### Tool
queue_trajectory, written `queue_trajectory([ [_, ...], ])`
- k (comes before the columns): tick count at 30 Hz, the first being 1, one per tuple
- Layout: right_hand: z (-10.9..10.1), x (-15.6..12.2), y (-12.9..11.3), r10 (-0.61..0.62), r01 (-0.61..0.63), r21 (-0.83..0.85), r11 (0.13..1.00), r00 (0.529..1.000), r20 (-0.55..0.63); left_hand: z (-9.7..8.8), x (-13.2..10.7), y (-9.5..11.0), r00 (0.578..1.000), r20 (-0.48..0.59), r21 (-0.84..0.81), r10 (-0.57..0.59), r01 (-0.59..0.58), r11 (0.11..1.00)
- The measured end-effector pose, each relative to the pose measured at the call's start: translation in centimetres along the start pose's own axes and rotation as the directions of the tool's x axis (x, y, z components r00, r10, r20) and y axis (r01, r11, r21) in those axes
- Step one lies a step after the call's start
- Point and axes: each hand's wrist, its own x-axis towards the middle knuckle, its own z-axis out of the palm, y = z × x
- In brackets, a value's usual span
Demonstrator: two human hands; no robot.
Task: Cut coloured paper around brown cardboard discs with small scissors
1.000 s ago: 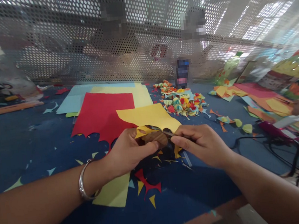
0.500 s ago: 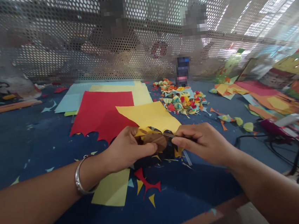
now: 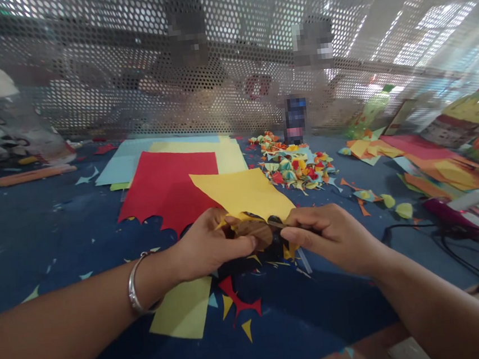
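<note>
My left hand (image 3: 207,242) is closed on a round brownish piece (image 3: 256,231), with the thumb pressed on its face and bits of yellow paper behind it. My right hand (image 3: 329,235) pinches a thin, narrow tool (image 3: 275,224) that points left toward the round piece; its kind is unclear in the shadow. A yellow paper sheet (image 3: 244,190) lies just beyond both hands, partly over a red sheet (image 3: 172,180) whose near edge has scalloped cut-outs. Below the hands are a red offcut (image 3: 242,303) and a pale green paper strip (image 3: 184,309).
Behind the red sheet lie light blue sheets (image 3: 115,163). A pile of small coloured paper pieces (image 3: 298,168) sits beyond my right hand, near a phone (image 3: 296,118). Black cables (image 3: 443,233) and paper sheets (image 3: 427,150) are at right. A perforated screen (image 3: 130,99) stands behind the table.
The whole scene has shifted slightly down and right in view. Both hands keep their hold, and the round piece shows a little more fully.
</note>
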Motion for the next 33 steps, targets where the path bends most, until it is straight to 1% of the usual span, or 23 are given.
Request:
queue_trajectory([
  [3, -0.08, -0.06, 0.03, 0.009, -0.009, 0.012, 1.000, 1.000, 0.011, -0.18, 0.03, -0.22, 1.000, 0.008, 0.036, 0.021, -0.022, 0.999],
  [6, -0.17, -0.06, -0.08, 0.008, -0.008, 0.013, 1.000, 1.000, 0.016, -0.06, 0.07, 0.10, 0.998, 0.032, 0.062, 0.051, -0.053, 0.997],
  [8, -0.19, -0.06, -0.20, -0.002, 0.002, 0.009, 1.000, 1.000, 0.013, 0.10, 0.07, 0.37, 0.997, 0.037, 0.031, 0.066, -0.067, 0.997],
  [11, -0.16, -0.05, -0.31, -0.013, 0.013, -0.001, 1.000, 1.000, 0.009, 0.23, 0.06, 0.44, 0.998, 0.024, -0.014, 0.052, -0.052, 0.999],
  [16, -0.12, -0.08, -0.24, -0.029, 0.029, -0.028, 0.999, 1.000, 0.004, 0.10, 0.00, -0.01, 0.999, 0.031, -0.012, 0.023, -0.022, 1.000],
  [24, -0.14, -0.26, -0.22, -0.034, 0.034, -0.035, 0.999, 0.999, 0.000, 0.19, -0.13, 0.22, 0.998, 0.048, -0.058, 0.038, -0.035, 0.998],
  [28, -0.11, -0.18, -0.31, -0.039, 0.039, -0.018, 0.999, 0.999, 0.007, 0.16, -0.06, 0.05, 0.998, 0.046, -0.023, 0.032, -0.031, 0.999],
  [30, -0.11, -0.16, -0.29, -0.044, 0.044, -0.023, 0.999, 0.999, 0.007, 0.14, 0.03, -0.12, 0.998, 0.046, -0.020, 0.042, -0.041, 0.999],
  [33, -0.11, -0.18, -0.18, -0.054, 0.054, -0.037, 0.998, 0.999, 0.004, 0.12, 0.14, -0.30, 0.994, 0.076, -0.047, 0.075, -0.072, 0.996],
])
